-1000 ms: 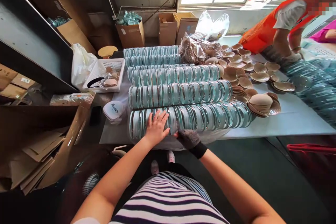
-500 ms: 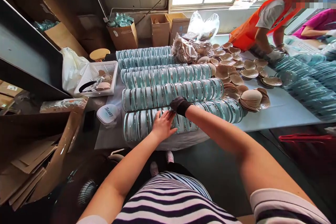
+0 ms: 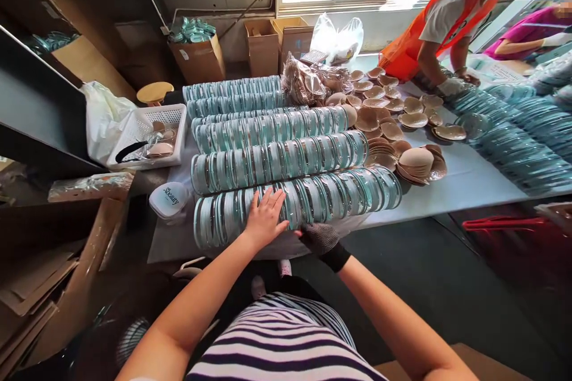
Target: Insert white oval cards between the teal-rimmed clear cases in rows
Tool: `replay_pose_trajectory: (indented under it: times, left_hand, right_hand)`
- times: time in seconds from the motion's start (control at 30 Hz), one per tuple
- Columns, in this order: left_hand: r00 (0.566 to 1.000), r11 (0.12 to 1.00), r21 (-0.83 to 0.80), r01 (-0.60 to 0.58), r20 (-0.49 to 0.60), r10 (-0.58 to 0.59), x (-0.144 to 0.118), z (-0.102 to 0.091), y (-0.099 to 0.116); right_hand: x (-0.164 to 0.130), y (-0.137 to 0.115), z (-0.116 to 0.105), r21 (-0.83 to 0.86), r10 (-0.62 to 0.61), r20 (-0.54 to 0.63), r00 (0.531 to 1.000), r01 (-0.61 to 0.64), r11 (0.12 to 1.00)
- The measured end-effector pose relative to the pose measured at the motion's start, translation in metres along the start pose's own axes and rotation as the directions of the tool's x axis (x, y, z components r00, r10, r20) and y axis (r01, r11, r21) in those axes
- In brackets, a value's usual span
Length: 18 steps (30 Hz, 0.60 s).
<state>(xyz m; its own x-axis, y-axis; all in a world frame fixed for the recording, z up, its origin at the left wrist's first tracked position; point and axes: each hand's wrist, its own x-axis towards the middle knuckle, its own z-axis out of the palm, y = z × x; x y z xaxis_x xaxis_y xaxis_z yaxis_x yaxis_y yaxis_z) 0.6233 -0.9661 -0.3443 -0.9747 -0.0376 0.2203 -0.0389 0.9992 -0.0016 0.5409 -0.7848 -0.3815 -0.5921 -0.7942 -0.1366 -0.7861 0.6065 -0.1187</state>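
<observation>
Long rows of clear round teal-tinted cases lie on edge across the white table (image 3: 465, 190). My bare left hand (image 3: 264, 220) rests flat with spread fingers on the nearest row (image 3: 339, 193). My right hand (image 3: 320, 237), in a dark knit glove, presses against the front of that same row just right of the left hand. Whether it grips a case is hidden. More rows (image 3: 277, 158) lie behind. Beige cup-shaped pads (image 3: 417, 161) are stacked at the rows' right end.
A white basket (image 3: 147, 137) and a white lidded case (image 3: 170, 199) sit at the left. Cardboard boxes (image 3: 201, 59) stand at the back. A person in an orange vest (image 3: 429, 24) works at the far right among more teal rows (image 3: 518, 143). A red rack (image 3: 513, 226) stands right.
My gloved right hand has come back from over the second row down to the front edge of the nearest row. The left hand stayed on that row.
</observation>
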Motion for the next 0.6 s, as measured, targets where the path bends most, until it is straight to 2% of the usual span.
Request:
replay_pose_trajectory:
  times: [0.07,0.1,0.13,0.2,0.27,0.37,0.43,0.47,0.53,0.6]
  left_hand:
    - [0.999,0.999,0.012,-0.034,-0.009,0.034,0.009,0.000,0.009]
    - [0.998,0.998,0.015,-0.059,-0.009,0.059,0.015,0.002,0.014]
    - [0.997,0.996,0.016,-0.083,-0.003,0.083,0.021,0.004,0.020]
    - [0.994,0.994,0.012,-0.108,0.022,0.108,0.033,0.010,0.030]
    - [0.994,0.995,0.006,-0.101,0.046,0.100,0.040,0.017,0.037]
    - [0.996,0.997,0.000,-0.080,0.049,0.080,0.042,0.023,0.038]
    - [0.997,0.997,0.000,-0.073,0.040,0.073,0.041,0.023,0.037]
    - [0.997,0.997,0.002,-0.071,0.039,0.071,0.040,0.022,0.036]
    - [0.997,0.998,0.006,-0.064,0.045,0.063,0.040,0.020,0.036]
    - [0.997,0.999,0.009,-0.051,0.054,0.050,0.040,0.018,0.037]
  right_hand:
    - [0.013,0.018,-0.041,0.033,0.091,-0.121,0.988,-0.088,0.996]
    - [0.024,0.027,-0.062,0.019,0.150,-0.159,0.976,-0.149,0.989]
    - [0.038,0.035,-0.082,-0.026,0.154,-0.153,0.976,-0.160,0.987]
    - [0.071,0.046,-0.112,-0.127,0.100,0.029,0.995,-0.096,0.987]
    - [0.104,0.048,-0.129,-0.158,0.055,0.173,0.983,-0.027,0.987]
    - [0.135,0.043,-0.135,-0.158,-0.047,0.326,0.944,0.103,0.982]
    - [0.135,0.042,-0.132,-0.179,-0.117,0.355,0.928,0.190,0.965]
    - [0.129,0.042,-0.129,-0.198,-0.138,0.310,0.941,0.205,0.958]
    - [0.106,0.045,-0.119,-0.216,-0.163,0.125,0.979,0.187,0.958]
    - [0.073,0.049,-0.098,-0.172,-0.160,-0.053,0.986,0.148,0.974]
